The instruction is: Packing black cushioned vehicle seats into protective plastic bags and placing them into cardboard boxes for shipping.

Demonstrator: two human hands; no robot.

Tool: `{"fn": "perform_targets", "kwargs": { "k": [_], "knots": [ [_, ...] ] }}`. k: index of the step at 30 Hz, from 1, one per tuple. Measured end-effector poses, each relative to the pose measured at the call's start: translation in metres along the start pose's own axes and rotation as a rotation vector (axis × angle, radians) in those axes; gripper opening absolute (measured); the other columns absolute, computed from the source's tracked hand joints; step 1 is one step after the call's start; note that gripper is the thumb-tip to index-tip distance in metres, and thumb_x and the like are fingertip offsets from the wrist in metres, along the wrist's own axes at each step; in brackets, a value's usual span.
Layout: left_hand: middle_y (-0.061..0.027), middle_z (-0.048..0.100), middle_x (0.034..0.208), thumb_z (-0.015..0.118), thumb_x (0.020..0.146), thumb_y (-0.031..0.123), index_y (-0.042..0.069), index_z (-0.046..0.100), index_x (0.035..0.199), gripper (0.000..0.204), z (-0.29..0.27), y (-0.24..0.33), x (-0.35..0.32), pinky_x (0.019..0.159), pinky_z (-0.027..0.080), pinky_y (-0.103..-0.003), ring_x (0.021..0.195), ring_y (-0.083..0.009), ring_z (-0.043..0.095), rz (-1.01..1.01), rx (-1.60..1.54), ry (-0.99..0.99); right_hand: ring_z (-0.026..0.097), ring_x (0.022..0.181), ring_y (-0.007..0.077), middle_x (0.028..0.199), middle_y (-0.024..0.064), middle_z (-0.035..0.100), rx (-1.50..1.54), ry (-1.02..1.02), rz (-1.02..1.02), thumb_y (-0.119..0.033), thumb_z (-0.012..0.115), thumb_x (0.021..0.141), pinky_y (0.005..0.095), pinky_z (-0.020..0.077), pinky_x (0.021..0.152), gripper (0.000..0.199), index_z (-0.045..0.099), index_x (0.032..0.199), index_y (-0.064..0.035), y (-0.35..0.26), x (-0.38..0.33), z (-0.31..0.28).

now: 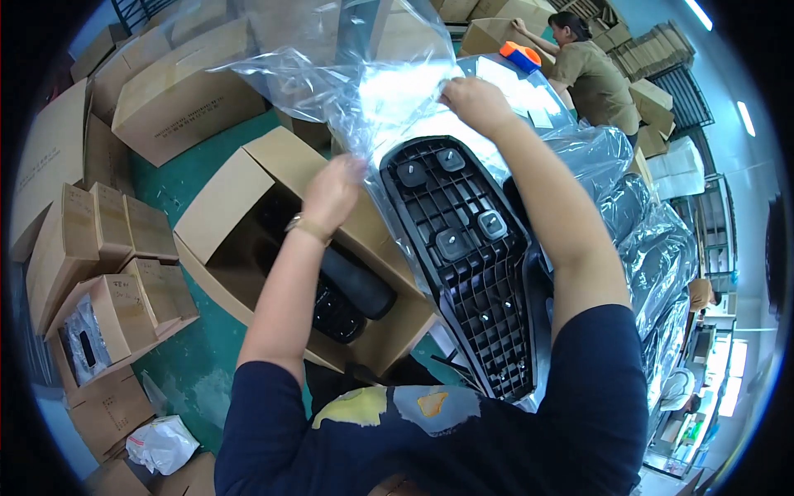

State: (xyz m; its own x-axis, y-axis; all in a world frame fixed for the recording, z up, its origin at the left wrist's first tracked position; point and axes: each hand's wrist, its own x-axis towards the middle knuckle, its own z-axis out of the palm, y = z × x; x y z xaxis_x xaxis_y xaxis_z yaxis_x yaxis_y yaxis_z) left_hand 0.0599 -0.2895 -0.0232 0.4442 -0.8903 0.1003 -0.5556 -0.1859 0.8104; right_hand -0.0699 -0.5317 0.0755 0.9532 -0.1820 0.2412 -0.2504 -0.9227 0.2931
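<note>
A large clear plastic bag (289,87) spreads above the table in front of me. My right hand (482,106) pinches its edge at the far side. My left hand (333,197), slightly blurred, is closed on the bag's near left edge, above the open cardboard box (376,227). Between my arms lies a long black plastic part (451,207), its ribbed grid side up, with several metal studs on square pads. Its far end is close to the bag. Black moulded parts (356,285) sit inside the box, partly hidden by my left forearm.
Cardboard cartons (182,107) stand at the far left, with smaller boxes (116,289) stacked nearer. An orange and blue tape dispenser (521,57) sits on the table. Plastic-wrapped black parts (657,248) line the right. A co-worker (595,78) handles a box at the far right.
</note>
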Motion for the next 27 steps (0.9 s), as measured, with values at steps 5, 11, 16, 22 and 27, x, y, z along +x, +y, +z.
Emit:
{"fn": "perform_targets", "kwargs": {
  "k": [5,11,16,22,27],
  "knots": [
    [-0.0291,0.053,0.113,0.03,0.09,0.057,-0.004,0.052,0.114,0.07,0.07,-0.031,0.032,0.097,0.033,-0.04,0.11,-0.0411,0.048,-0.36,-0.394,-0.019,0.062,0.09,0.03,0.094,0.0147,0.065,0.088,-0.413,0.446,-0.031,0.046,0.09,0.0421,0.0489,0.077,0.03,0.062,0.098,-0.0077,-0.009,-0.018,0.042],
    [-0.021,0.045,0.117,0.066,0.076,0.044,-0.007,0.04,0.117,0.071,0.095,-0.006,0.017,0.055,0.057,-0.04,0.104,-0.0324,0.052,-0.46,-0.649,-0.012,0.054,0.105,0.0372,0.112,0.023,0.058,0.276,-0.545,0.675,-0.038,0.04,0.089,0.0412,0.0421,0.091,0.047,0.061,0.106,0.0007,0.016,-0.049,0.099],
    [-0.0213,0.04,0.125,0.068,0.077,0.038,-0.008,0.034,0.125,0.075,0.113,0.005,0.001,0.087,0.046,-0.038,0.11,-0.0314,0.048,-0.445,-0.568,0.138,0.054,0.107,0.037,0.112,0.0235,0.057,0.324,-0.577,0.77,-0.041,0.042,0.088,0.0399,0.0416,0.093,0.051,0.06,0.105,0.0029,-0.003,-0.048,0.078],
    [-0.0148,0.053,0.118,0.067,0.081,0.025,-0.004,0.039,0.125,0.06,0.103,-0.006,-0.012,0.092,0.04,-0.033,0.106,-0.0222,0.051,-0.247,-0.823,0.05,0.056,0.104,0.0367,0.109,0.0246,0.058,0.309,-0.471,0.818,-0.04,0.05,0.086,0.0403,0.0433,0.091,0.048,0.059,0.107,0.0021,-0.024,-0.066,0.047],
    [-0.0082,0.058,0.109,0.065,0.084,0.028,-0.002,0.049,0.117,0.048,0.065,-0.024,-0.033,0.087,0.04,-0.029,0.098,-0.0144,0.052,-0.383,-0.835,0.02,0.06,0.085,0.0377,0.086,0.0209,0.064,0.538,-0.138,0.669,-0.036,0.056,0.081,0.0422,0.0471,0.078,0.035,0.06,0.091,-0.0023,-0.051,-0.107,0.03]
  ]
}}
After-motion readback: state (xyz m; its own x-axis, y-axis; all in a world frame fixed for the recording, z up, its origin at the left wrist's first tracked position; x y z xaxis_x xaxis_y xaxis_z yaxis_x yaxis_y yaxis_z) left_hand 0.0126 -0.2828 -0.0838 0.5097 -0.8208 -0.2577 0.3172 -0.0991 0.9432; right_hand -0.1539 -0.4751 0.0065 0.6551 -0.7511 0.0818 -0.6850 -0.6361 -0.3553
